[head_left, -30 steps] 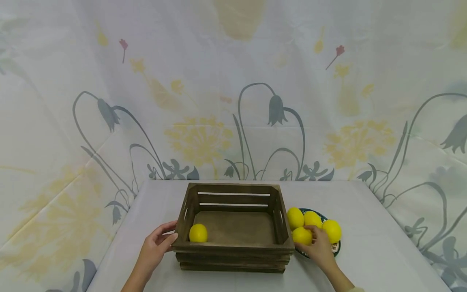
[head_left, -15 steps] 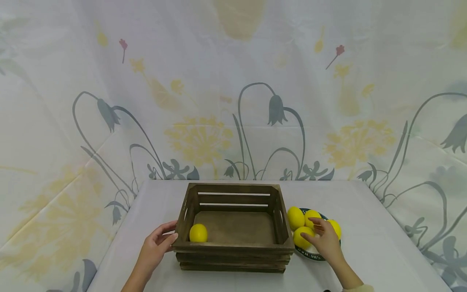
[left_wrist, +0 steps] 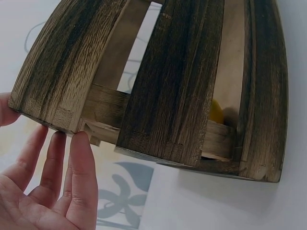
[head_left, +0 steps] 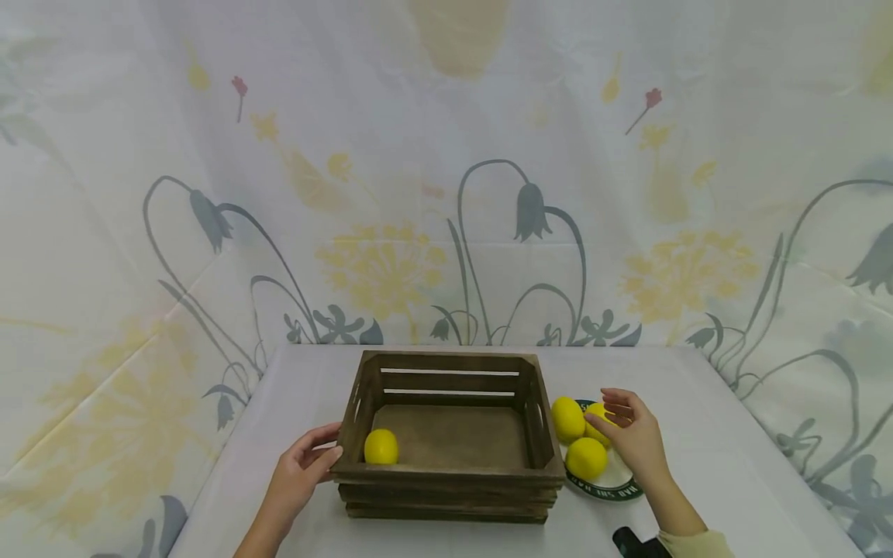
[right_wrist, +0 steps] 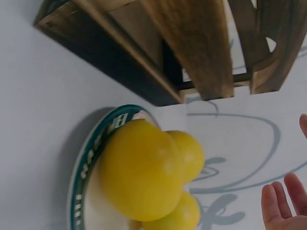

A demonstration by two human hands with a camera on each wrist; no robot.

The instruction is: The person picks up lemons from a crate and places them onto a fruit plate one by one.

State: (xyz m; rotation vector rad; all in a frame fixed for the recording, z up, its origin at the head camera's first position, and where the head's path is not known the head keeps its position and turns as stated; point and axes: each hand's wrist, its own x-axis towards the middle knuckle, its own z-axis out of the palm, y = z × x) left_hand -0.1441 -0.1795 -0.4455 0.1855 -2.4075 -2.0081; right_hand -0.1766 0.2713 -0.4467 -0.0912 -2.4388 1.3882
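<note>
A dark brown slatted wooden crate (head_left: 446, 488) stands on the table, with one yellow lemon (head_left: 380, 447) in its front left corner. My left hand (head_left: 301, 473) holds the crate's left side near the front corner; in the left wrist view, thumb and fingertips (left_wrist: 82, 141) are at the ends of a side slat. Right of the crate, a green-rimmed plate (head_left: 607, 492) carries lemons (head_left: 586, 459), three of them visible. Above the plate hovers my right hand (head_left: 636, 438), thumb and fingers spread with nothing between them; it covers part of the plate.
The white table (head_left: 725, 465) runs back to a flower-printed curtain (head_left: 446, 271). The plate lies close against the crate's right side. A black object (head_left: 631, 542) shows beside my right sleeve at the bottom edge.
My right hand has let go of the front lemon on the plate and lifted up and to the right, fingers spread. That lemon has shifted slightly right. My left hand stays on the crate.
</note>
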